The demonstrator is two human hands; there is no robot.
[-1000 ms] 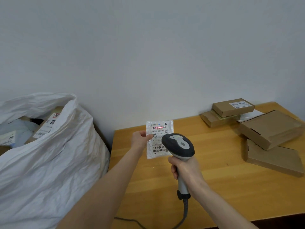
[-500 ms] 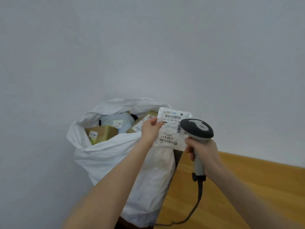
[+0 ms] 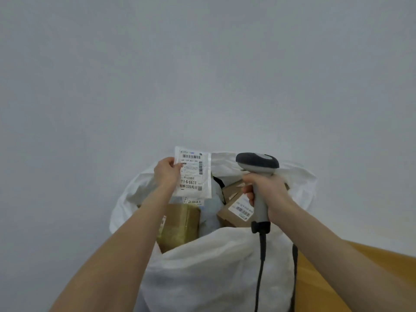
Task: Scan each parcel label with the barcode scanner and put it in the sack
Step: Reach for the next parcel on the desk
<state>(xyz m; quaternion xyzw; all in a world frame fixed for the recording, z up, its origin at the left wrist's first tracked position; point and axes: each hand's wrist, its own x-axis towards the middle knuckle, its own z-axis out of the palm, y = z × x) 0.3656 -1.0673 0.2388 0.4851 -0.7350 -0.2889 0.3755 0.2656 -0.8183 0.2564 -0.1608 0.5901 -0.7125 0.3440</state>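
A second ago the flat white parcel [image 3: 193, 173] was being scanned over the surface [image 3: 360, 278]. Now the left hand [image 3: 166, 174], its fingers pinching the parcel's edge, holds it above the sack [image 3: 213, 266] mouth, so I judge the drop comes next. The right hand [image 3: 267, 194] grips the barcode scanner [image 3: 257, 164] over the sack. Cardboard boxes [image 3: 180, 226] already crowd inside it.

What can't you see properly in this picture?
Head view:
- Small print on the white parcel: too small, blurred.
- Scanner trigger: hidden under the right hand.
- Sack bottom: cut off by the lower edge.
- Brown box label: mostly covered by the left forearm.
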